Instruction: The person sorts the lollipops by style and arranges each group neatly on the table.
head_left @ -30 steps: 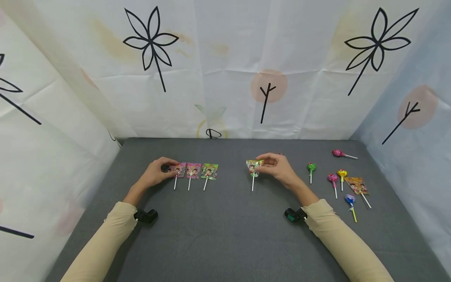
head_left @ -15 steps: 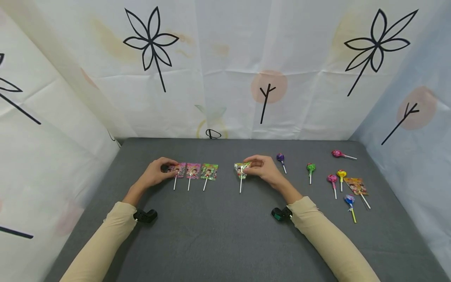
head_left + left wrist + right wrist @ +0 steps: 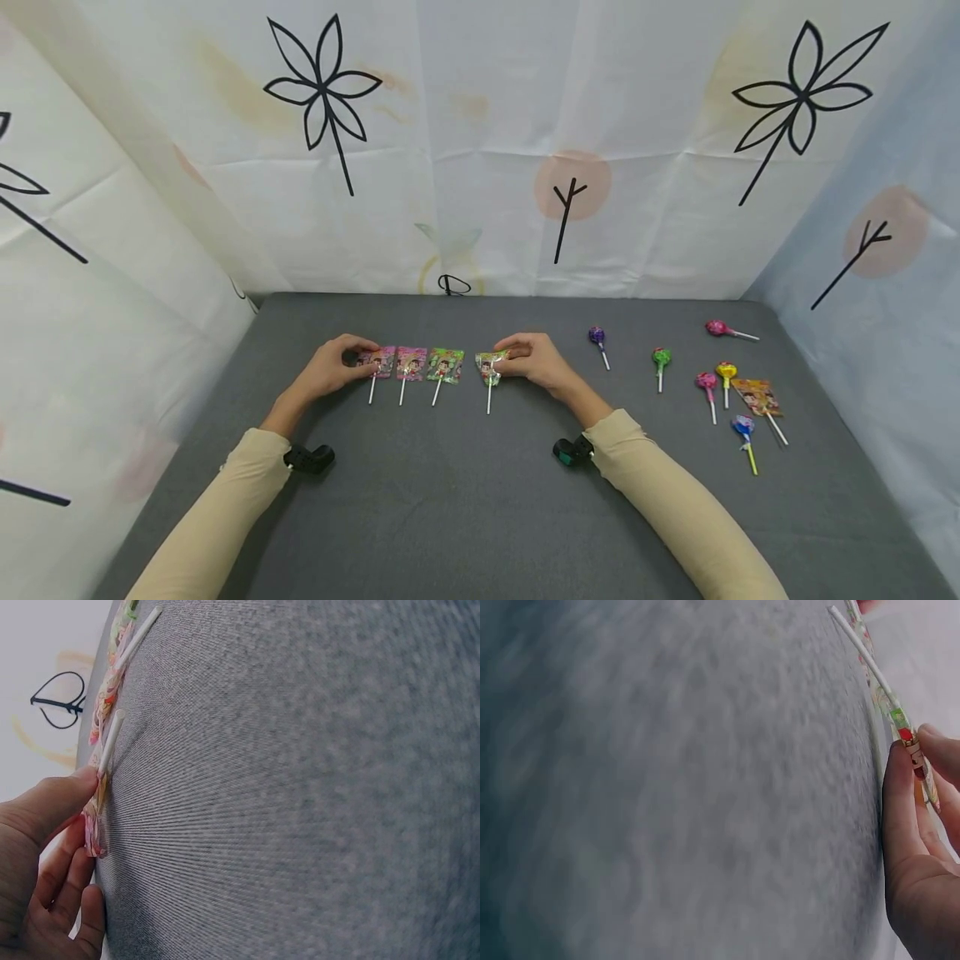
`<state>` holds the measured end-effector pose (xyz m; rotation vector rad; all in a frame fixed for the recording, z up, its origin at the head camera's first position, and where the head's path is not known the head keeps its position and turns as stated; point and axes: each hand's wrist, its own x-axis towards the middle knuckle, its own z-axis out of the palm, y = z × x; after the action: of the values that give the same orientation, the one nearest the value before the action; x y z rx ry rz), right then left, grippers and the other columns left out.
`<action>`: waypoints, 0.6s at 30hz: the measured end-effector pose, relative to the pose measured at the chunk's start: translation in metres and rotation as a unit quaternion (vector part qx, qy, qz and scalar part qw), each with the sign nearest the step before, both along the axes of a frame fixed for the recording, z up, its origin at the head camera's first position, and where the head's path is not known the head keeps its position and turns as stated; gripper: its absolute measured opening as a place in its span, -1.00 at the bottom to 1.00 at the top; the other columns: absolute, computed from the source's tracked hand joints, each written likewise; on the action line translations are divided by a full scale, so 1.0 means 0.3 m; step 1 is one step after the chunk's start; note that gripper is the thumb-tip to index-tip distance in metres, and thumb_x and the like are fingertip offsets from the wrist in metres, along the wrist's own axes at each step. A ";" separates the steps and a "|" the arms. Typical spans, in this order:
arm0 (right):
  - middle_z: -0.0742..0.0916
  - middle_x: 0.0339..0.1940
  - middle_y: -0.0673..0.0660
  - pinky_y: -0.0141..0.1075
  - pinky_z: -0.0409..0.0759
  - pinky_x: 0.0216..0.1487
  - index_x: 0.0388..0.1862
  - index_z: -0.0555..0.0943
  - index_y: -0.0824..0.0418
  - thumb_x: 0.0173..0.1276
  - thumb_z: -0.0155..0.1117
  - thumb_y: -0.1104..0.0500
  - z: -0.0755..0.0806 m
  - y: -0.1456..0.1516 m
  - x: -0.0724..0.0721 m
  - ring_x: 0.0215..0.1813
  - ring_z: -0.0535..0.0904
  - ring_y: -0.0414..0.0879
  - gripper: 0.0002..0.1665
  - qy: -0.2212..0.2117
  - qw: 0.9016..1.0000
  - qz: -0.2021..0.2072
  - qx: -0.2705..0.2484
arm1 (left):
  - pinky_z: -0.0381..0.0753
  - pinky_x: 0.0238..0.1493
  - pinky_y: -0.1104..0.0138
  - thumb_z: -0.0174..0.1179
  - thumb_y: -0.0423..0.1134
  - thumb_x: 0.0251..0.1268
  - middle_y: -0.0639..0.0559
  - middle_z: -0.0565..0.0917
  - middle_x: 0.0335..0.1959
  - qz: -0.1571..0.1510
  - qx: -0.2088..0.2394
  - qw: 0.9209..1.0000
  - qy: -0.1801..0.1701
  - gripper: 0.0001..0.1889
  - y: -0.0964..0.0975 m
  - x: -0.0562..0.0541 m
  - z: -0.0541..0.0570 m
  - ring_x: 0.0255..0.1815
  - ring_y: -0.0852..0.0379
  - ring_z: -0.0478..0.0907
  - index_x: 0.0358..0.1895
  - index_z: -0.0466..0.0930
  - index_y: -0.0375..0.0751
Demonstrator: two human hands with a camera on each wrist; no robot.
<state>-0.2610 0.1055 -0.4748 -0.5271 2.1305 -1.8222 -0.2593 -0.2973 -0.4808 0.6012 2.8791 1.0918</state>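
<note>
On the left, my left hand (image 3: 335, 367) pinches the pink-wrapped lollipop (image 3: 384, 360) at the end of a row. Its thumb lies over the wrapper in the left wrist view, and the white stick (image 3: 112, 742) points away from the hand. A second pink-wrapped lollipop (image 3: 412, 363) and a green-wrapped lollipop (image 3: 446, 364) lie beside it, sticks toward me. Right of this row, my right hand (image 3: 536, 362) grips another green-wrapped lollipop (image 3: 487, 364) between thumb and fingers, close over the table. Its stick hangs toward the near side.
Farther right on the grey table (image 3: 450, 500) lie a purple lollipop (image 3: 597, 335), a green one (image 3: 662, 357), a yellow one (image 3: 726, 370), a blue one (image 3: 744, 425), two pink ones (image 3: 717, 327) and an orange-wrapped lollipop (image 3: 757, 395). A white printed cloth (image 3: 480, 125) stands behind.
My right hand has moved left with the green-wrapped lollipop, closer to the row, uncovering the purple lollipop behind it. My left hand has stayed in place.
</note>
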 end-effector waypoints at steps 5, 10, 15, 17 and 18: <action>0.75 -0.20 0.34 -0.07 0.62 -0.12 0.18 0.58 0.53 0.36 0.40 0.39 0.005 -0.030 -0.001 -0.20 0.66 0.09 -0.56 0.004 0.999 -0.002 0.035 | 0.37 0.14 -0.19 0.41 -0.25 0.34 -0.27 0.61 0.08 0.002 -0.001 1.000 0.000 -0.63 0.000 -0.001 -0.001 0.13 -0.26 0.49 0.13 0.67 -0.36; 0.76 -0.18 0.29 -0.13 0.57 -0.21 0.17 0.62 0.48 0.36 0.43 0.33 0.013 -0.048 -0.008 -0.20 0.64 0.09 -0.57 0.025 0.997 -0.018 0.077 | 0.37 0.15 -0.19 0.41 -0.24 0.34 -0.26 0.60 0.07 0.004 0.000 1.000 -0.002 -0.63 0.001 -0.001 -0.001 0.13 -0.25 0.49 0.12 0.67 -0.35; 0.76 -0.13 0.23 -0.16 0.60 -0.20 0.06 0.69 0.43 0.31 0.50 0.29 0.010 -0.051 -0.021 -0.17 0.67 0.02 -0.62 0.073 0.990 -0.037 0.118 | 0.36 0.15 -0.19 0.41 -0.24 0.34 -0.25 0.61 0.07 0.005 0.000 1.000 -0.004 -0.63 -0.004 -0.005 -0.005 0.12 -0.24 0.49 0.12 0.68 -0.34; 0.76 -0.13 0.21 -0.16 0.61 -0.19 0.02 0.71 0.41 0.29 0.52 0.28 0.011 -0.051 -0.025 -0.17 0.68 0.00 -0.64 0.083 0.987 -0.041 0.131 | 0.36 0.15 -0.19 0.41 -0.23 0.34 -0.25 0.61 0.07 0.005 -0.001 1.000 -0.003 -0.63 -0.004 -0.006 -0.009 0.12 -0.24 0.49 0.12 0.68 -0.34; 0.76 -0.14 0.20 -0.16 0.61 -0.19 0.01 0.72 0.40 0.28 0.53 0.28 0.012 -0.051 -0.026 -0.18 0.68 0.00 -0.64 0.086 0.986 -0.042 0.134 | 0.36 0.16 -0.19 0.41 -0.23 0.34 -0.25 0.61 0.07 0.004 -0.001 1.000 -0.003 -0.63 -0.004 -0.007 -0.011 0.13 -0.24 0.49 0.13 0.68 -0.34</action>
<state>-0.2689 0.0903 -0.4713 -0.5540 2.4991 -1.5426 -0.2615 -0.2986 -0.4841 0.5847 2.8799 1.0903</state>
